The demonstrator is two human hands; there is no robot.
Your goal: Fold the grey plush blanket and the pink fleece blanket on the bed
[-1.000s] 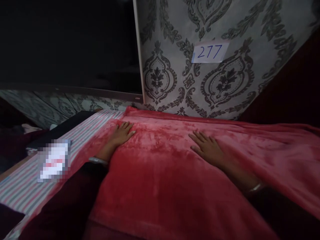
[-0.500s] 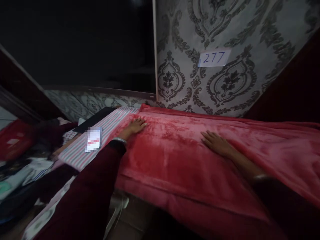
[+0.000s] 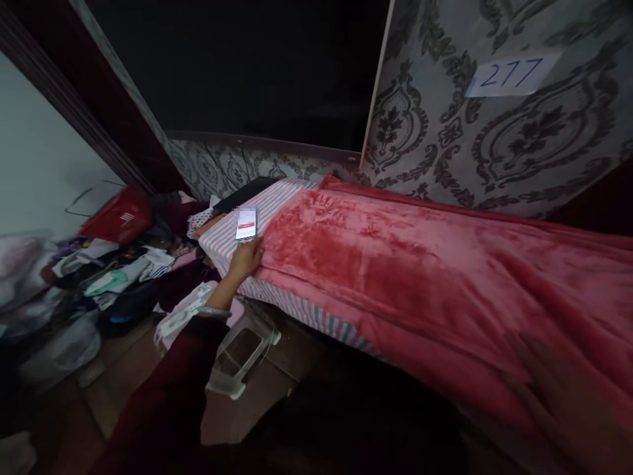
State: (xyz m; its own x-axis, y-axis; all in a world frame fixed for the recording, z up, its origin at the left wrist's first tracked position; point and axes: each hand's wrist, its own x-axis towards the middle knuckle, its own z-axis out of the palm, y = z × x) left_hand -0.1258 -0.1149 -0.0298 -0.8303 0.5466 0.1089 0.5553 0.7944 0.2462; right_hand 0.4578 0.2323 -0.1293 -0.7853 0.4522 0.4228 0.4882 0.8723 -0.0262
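Note:
A red plush blanket [image 3: 366, 257] covers most of the long surface beneath it. My left hand [image 3: 246, 257] is at the blanket's front left corner, its fingers drawn together on the edge. Just beyond its fingertips, a phone [image 3: 246, 224] with a lit screen lies on the striped cloth [image 3: 225, 231]. At the lower right my right hand [image 3: 548, 379] rests over the blanket, dim and blurred, with fingers spread and nothing held. Folds run across the blanket on that side, while its middle lies fairly smooth.
A white plastic stool [image 3: 240, 369] stands on the floor below the left corner. Piled clothes [image 3: 143, 270] and a red bag [image 3: 119, 218] are at the left. Behind are a large dark screen [image 3: 247, 72] and a patterned wall with a paper label [image 3: 514, 74].
The view has swung left and down. My left hand has moved from flat on the blanket's top to its front left corner. My right hand has come nearer, toward the front edge.

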